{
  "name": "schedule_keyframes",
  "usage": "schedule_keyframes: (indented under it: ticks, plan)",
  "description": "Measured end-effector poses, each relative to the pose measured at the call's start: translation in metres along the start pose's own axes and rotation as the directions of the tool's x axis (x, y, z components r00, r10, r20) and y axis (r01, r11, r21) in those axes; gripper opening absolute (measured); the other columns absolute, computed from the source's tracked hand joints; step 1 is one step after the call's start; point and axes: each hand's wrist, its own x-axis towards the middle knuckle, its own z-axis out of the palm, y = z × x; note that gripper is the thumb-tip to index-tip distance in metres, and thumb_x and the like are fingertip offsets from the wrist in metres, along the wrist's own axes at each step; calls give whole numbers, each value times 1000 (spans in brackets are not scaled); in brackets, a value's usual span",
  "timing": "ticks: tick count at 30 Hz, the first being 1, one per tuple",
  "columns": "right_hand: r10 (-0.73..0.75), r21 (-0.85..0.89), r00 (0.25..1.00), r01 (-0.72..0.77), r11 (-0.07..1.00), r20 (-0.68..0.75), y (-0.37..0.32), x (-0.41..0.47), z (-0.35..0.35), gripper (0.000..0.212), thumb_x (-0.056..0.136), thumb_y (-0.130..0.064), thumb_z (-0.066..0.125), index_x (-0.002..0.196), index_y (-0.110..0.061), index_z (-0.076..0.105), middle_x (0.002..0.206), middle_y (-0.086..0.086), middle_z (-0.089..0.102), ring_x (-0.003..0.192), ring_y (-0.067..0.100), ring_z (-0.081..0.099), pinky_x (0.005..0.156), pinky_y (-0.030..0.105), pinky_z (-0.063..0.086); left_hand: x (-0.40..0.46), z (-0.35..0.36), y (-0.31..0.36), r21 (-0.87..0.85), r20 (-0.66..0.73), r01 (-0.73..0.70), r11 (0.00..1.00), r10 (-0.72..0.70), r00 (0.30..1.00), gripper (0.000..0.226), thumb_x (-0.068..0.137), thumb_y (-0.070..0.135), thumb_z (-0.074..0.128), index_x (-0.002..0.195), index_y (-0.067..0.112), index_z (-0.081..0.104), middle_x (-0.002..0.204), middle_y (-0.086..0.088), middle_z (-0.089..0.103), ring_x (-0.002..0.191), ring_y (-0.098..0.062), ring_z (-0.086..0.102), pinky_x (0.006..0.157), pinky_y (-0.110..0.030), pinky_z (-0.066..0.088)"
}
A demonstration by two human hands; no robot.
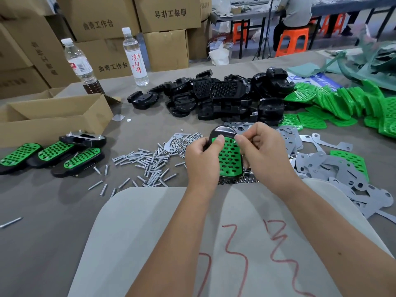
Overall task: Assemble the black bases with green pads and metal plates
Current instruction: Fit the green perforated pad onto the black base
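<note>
My left hand [202, 158] grips a black base [221, 131] with a green perforated pad [230, 160] on top, thumb pressed on the pad's upper edge. My right hand [260, 150] pinches something small and silvery, likely a screw, at the pad's top right corner. A pile of black bases [227, 97] lies behind. Loose green pads [334, 103] spread at the right. Grey metal plates [325, 166] lie right of my hands. Screws [147, 162] and small nuts [182, 143] are scattered to the left.
Several assembled pieces [51, 156] lie at the left beside an open cardboard box [53, 116]. Two water bottles [135, 56] stand at the back in front of stacked cartons [102, 31]. Another person [293, 20] sits on an orange stool far behind.
</note>
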Motion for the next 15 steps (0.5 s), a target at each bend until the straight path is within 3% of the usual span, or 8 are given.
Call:
schedule_keyframes:
  ticks: [2,4,6,9,13,15]
  plan:
    - [-3,-24,1000,4,1000,9,1,0,-1,24,98,-16,68,79,-19,54,57,-3,57,51,17,57,52,30,44,0,-1,-1,-2,-13,-14,1000,14,1000,38,80,34,68,75,-3,60,70,-9,60,68,-24,55,68,-59,53]
    - [-50,-150,998,43,988,-44,1,0,3,29,97,-15,69,76,-22,50,57,-7,51,53,10,53,55,21,37,-2,0,-1,108,-16,-125,986,127,992,37,83,33,69,61,11,48,59,9,49,61,-15,44,58,-41,40]
    - [-28,-151,995,14,988,-91,0,0,7,32,98,-16,68,75,-24,48,57,-6,52,54,10,55,56,20,38,-3,1,-3,223,-11,-219,950,227,974,42,88,27,71,57,23,42,51,15,43,55,-6,36,55,-26,32]
    - [10,-61,998,-14,998,-62,1,-1,6,29,100,-19,66,77,-23,49,60,2,56,58,29,60,55,35,44,-2,0,-7,168,-20,-226,960,233,972,42,94,20,71,61,21,46,57,13,42,59,-11,37,56,-29,33]
    - [-112,-143,993,116,983,34,3,-1,-6,29,99,-13,65,79,-23,46,56,-9,50,53,17,51,54,25,35,-2,-1,-5,163,38,-203,966,199,979,49,94,20,72,54,27,43,53,15,38,57,-10,34,55,-28,31]
    - [-112,-120,992,118,986,52,5,-1,-7,31,99,-12,65,79,-26,46,55,-10,51,52,14,51,52,23,38,-1,-3,-4,84,58,-130,988,125,990,35,90,27,71,59,20,56,60,12,51,61,-13,46,58,-38,42]
